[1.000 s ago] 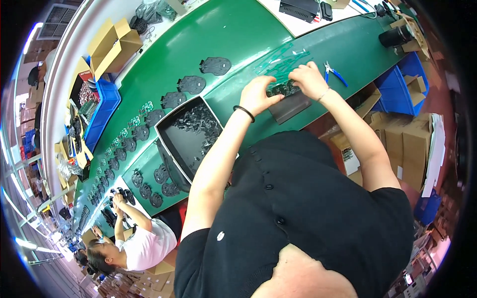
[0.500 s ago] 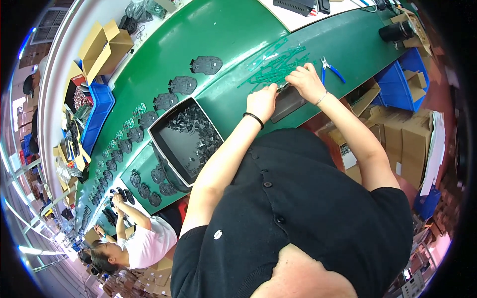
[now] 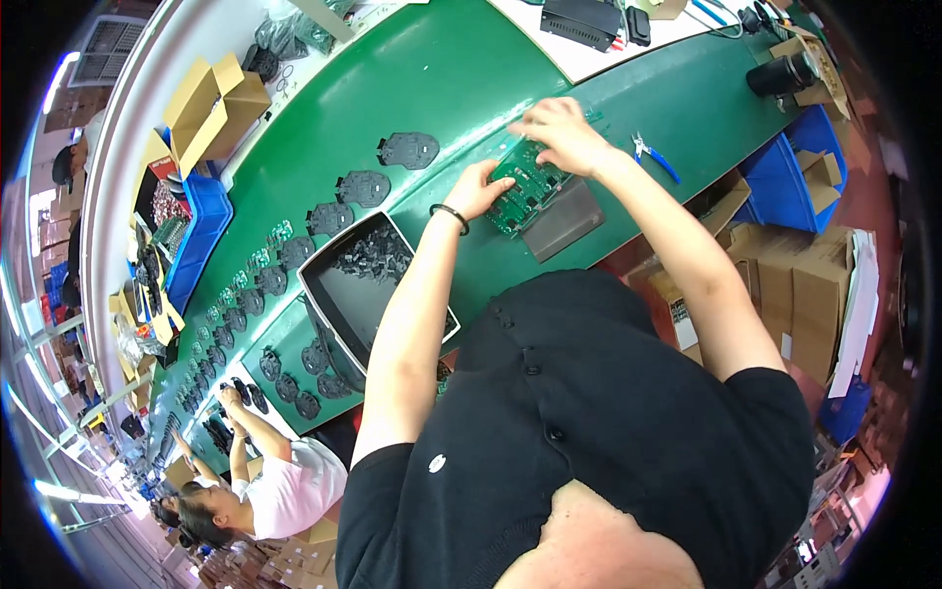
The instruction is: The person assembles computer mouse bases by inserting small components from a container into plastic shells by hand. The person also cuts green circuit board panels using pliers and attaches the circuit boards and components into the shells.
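Note:
A green circuit board panel [image 3: 530,188] sits tilted above the bench with several small components on its face. My left hand [image 3: 476,190] grips its left side, thumb lying over the face. My right hand [image 3: 569,139] reaches across the far right part of the panel, thumb apart from the fingers; its fingertips are smeared by motion, so its hold is unclear. Just below the panel lies a flat dark grey block [image 3: 566,222]. Cutting pliers with blue handles [image 3: 655,161] rest right of my right hand. Thin green strips [image 3: 595,118] show partly behind it.
A white-rimmed tray [image 3: 453,324] of small black parts stands left of my body. Black plastic housings [image 3: 408,150] line the green bench [image 3: 461,59]. Blue bins [image 3: 196,236] and open cardboard boxes [image 3: 218,108] stand far left. Another person [image 3: 294,481] works at lower left.
My hands were close together over the grey block; now they are farther apart and farther left. The green circuit board panel now shows between them, covering much of the strips.

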